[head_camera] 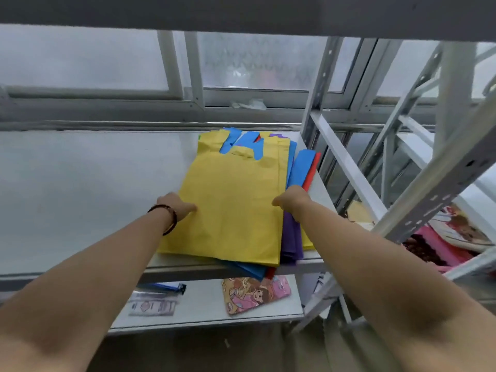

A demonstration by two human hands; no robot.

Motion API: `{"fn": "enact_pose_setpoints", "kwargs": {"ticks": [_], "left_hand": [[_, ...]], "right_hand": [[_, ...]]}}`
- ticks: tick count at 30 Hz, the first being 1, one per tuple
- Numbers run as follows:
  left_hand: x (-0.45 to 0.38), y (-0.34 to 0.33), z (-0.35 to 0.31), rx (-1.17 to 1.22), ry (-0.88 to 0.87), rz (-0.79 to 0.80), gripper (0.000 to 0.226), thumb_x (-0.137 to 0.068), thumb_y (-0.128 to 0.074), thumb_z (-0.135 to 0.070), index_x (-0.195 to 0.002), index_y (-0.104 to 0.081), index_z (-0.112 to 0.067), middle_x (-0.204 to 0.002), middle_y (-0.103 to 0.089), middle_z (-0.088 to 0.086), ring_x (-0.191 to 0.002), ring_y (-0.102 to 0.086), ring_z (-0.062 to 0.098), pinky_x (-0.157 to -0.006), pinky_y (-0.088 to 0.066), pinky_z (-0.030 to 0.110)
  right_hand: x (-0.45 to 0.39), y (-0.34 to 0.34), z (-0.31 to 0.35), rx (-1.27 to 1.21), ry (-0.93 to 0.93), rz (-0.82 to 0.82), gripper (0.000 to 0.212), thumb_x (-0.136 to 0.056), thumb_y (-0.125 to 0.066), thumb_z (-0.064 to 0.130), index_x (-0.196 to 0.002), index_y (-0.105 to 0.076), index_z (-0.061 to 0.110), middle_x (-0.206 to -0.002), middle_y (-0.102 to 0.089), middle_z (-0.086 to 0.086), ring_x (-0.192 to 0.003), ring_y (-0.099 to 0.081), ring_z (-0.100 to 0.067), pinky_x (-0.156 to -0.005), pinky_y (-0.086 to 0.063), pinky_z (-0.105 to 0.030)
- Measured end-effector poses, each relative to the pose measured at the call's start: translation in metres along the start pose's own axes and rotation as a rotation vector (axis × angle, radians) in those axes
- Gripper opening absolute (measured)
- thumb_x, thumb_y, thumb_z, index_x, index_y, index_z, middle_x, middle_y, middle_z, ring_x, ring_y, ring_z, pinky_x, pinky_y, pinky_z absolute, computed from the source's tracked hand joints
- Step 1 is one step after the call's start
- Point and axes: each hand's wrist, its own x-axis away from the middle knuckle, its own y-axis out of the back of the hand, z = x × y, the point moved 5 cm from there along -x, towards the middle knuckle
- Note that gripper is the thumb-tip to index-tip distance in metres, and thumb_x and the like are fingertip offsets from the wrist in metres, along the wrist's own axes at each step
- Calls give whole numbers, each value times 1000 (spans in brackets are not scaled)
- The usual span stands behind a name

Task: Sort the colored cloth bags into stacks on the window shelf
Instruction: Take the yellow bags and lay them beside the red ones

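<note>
A pile of colored cloth bags lies on the white window shelf (80, 189), toward its right end. A yellow bag (233, 205) is on top, with blue bags (302, 170), a red edge (312, 170) and purple bags (291, 240) showing beneath it. My left hand (178, 205) grips the yellow bag's left edge, thumb on top and fingers hidden under the cloth. My right hand (292, 201) grips the right side of the pile, thumb on the yellow bag, fingers tucked down among the layers.
A window frame (188, 103) runs behind the shelf. Grey metal rack posts (349, 167) stand close on the right. A lower shelf (204, 304) holds a cartoon-printed pouch (255, 294) and packaged items (153, 304). Pink printed goods (442, 245) lie on a rack at right.
</note>
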Motion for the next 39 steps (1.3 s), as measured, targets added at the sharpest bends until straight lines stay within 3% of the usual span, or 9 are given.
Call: {"fn": "enact_pose_setpoints", "kwargs": {"ticks": [4,8,13,18,22,28,31,35,39], "left_hand": [[0,9,0,98,20,-38,48,-86,-60,-28,-121,-49,3,-123,-54,21,-89,-48,31,-74,-41,35],[-1,13,1,172,25,1,48,-87,-60,-24,-123,-49,6,-99,-57,18,-99,-53,35,-76,-40,36],[6,26,19,287,205,193,51,-93,-50,-36,-132,-45,-4,-137,-49,16,-124,-51,29,-102,-41,38],[12,29,43,467,404,489,58,-74,-65,-58,-100,-56,-7,-68,-65,12,-50,-65,25,-41,-52,27],[17,27,28,508,264,558,47,-85,-65,-29,-123,-49,-7,-89,-62,12,-74,-61,25,-55,-49,37],[26,26,26,430,264,524,60,-82,-69,-16,-135,-41,-6,-114,-61,17,-102,-64,27,-81,-53,35],[28,28,25,444,235,463,67,-83,-68,-15,-139,-33,-5,-126,-55,19,-106,-63,30,-81,-55,36],[27,32,13,414,120,337,51,-85,-64,-12,-129,-41,-4,-98,-56,17,-68,-60,29,-40,-53,34],[29,13,7,558,155,471,52,-89,-60,-14,-134,-38,-4,-119,-60,21,-90,-65,33,-76,-53,37]], "right_hand": [[10,-8,6,30,-50,-12,31,-87,-59,12,-115,-55,-1,-106,-58,-15,-99,-58,-28,-90,-50,-35],[24,-19,9,-89,-142,49,34,-88,-58,9,-119,-50,0,-105,-53,-13,-98,-56,-29,-88,-50,-36],[38,-28,3,-534,-309,140,7,-86,-52,-2,-89,-56,3,-79,-53,-13,-68,-57,-24,-64,-48,-30],[47,-28,-10,-690,-340,224,26,-88,-50,-3,-67,-47,11,-66,-42,-7,-50,-42,-13,-44,-37,-17],[55,-25,-12,-671,-297,155,22,-89,-57,0,-108,-49,7,-100,-53,-13,-85,-60,-25,-87,-51,-33],[79,-17,-15,-243,-412,211,42,-89,-57,11,-127,-40,4,-70,-45,-10,-52,-49,-17,-41,-50,-23],[87,-14,-12,-189,-412,191,51,-88,-60,13,-132,-35,3,-80,-55,-21,-57,-60,-25,-38,-53,-28],[87,-11,-11,-255,-365,121,55,-87,-61,6,-135,-33,5,-118,-50,-25,-66,-60,-28,-44,-54,-32],[88,-12,-10,-305,-364,117,56,-86,-63,7,-134,-34,7,-119,-51,-24,-69,-61,-29,-48,-57,-34]]}}
